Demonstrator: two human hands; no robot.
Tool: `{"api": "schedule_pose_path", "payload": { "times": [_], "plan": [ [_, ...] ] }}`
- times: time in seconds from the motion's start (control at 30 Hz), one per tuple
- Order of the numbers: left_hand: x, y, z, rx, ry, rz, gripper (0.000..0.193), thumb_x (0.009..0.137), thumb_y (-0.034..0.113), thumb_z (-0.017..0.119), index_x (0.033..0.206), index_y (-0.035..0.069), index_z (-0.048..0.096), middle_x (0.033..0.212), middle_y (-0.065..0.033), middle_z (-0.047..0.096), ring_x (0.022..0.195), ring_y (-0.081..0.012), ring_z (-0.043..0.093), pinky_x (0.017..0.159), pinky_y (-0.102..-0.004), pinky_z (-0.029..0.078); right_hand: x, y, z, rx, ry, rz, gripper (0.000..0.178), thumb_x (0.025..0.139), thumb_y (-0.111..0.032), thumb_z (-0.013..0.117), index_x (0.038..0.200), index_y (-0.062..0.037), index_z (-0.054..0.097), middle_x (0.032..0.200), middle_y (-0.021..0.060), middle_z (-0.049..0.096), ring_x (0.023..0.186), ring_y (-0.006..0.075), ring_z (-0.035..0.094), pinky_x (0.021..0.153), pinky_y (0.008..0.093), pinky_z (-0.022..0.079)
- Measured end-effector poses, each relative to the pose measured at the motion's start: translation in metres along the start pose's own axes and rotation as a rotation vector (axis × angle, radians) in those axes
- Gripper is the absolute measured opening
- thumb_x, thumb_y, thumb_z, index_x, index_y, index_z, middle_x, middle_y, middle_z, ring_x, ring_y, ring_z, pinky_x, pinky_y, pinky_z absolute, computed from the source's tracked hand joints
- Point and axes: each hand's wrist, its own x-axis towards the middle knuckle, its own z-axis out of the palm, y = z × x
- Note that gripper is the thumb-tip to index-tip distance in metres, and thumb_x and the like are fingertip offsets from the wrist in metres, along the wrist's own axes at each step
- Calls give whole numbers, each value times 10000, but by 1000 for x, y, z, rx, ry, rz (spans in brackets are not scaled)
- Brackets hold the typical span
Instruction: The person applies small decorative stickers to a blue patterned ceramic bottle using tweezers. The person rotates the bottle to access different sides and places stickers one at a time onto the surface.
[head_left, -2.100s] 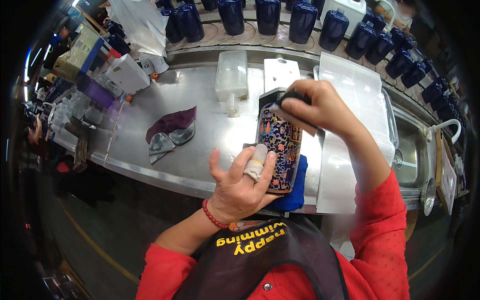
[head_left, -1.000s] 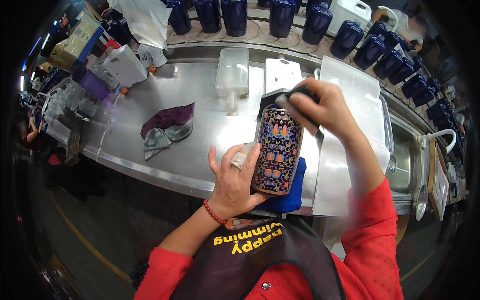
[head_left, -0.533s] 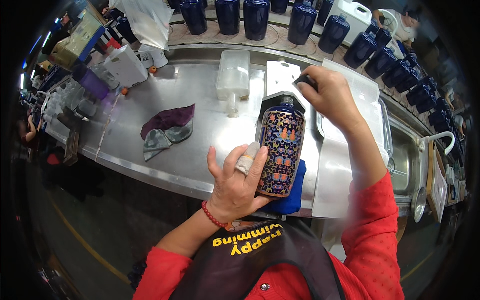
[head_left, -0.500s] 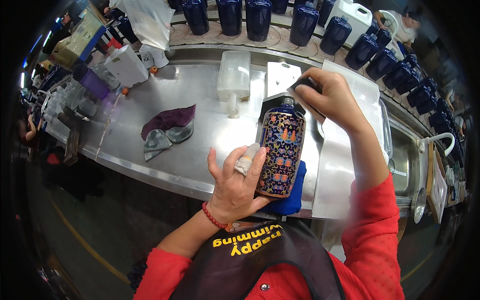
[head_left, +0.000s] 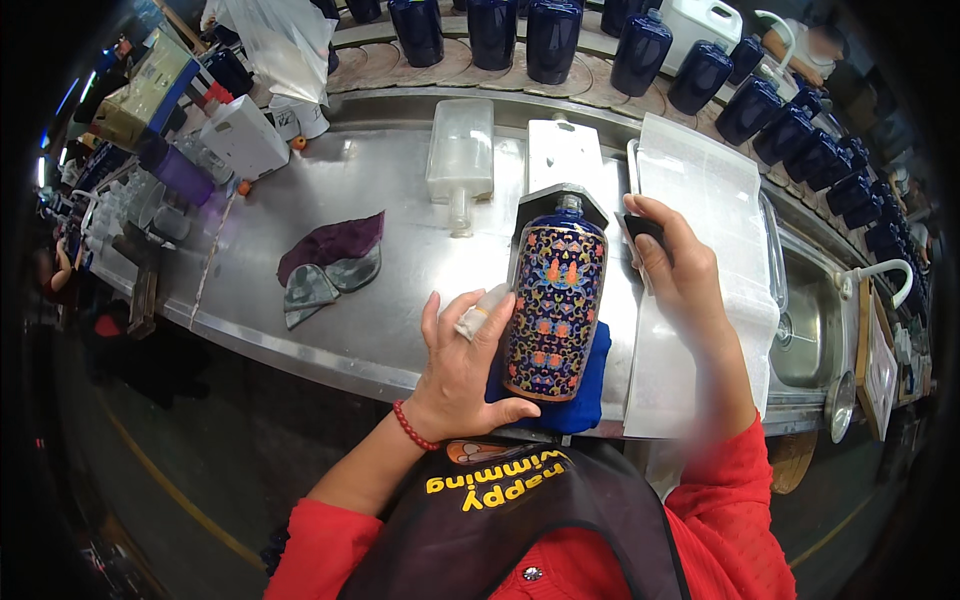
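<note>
A dark blue glass bottle, covered in a colourful floral pattern, lies with its neck pointing away from me. Its shoulder rests in a grey angular cradle. My left hand steadies the bottle, index finger along its left side and thumb by its base; one finger wears a pale wrap. To the right of the bottle and apart from it, my right hand grips a small flat black scraper-like piece. Under the bottle's lower end is a folded blue cloth.
A clear empty bottle and a purple cloth with grey pads lie on the metal table. White sheets cover its right part, beside a sink. Several blue bottles stand along a conveyor behind.
My right hand has come down and to the right, from above the bottle's neck to beside it. The bottle is turned slightly, its pattern facing up more squarely. My left hand has shifted slightly left.
</note>
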Motion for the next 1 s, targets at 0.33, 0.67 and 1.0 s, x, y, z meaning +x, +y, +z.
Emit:
{"api": "schedule_pose_path", "payload": {
  "times": [0.33,0.67,1.0],
  "plan": [
    [77,-18,-8,187,20,125,743,1000,695,372,1449,139,578,1321,-112,611,1334,-301,368,1183,-599,27,-7,-11,16,-256,-57,-272,605,794,161,582,1353,-67,621,1362,244,586,1203,418,590,996,446,519],
    [81,-30,-5,-53,45,86,762,964,684,484,1431,89,571,1288,-138,626,1244,-344,497,1164,-630,117,-2,-17,17,-283,-97,-234,611,774,199,604,1306,-93,667,1357,195,602,1212,375,590,992,426,527],
    [82,-35,-3,-111,56,95,724,983,661,475,1424,95,575,1291,-148,625,1238,-346,516,1156,-624,143,4,-15,18,-281,-80,-270,563,753,164,657,1252,-94,701,1309,184,625,1201,368,599,983,417,534]
  ]
}}
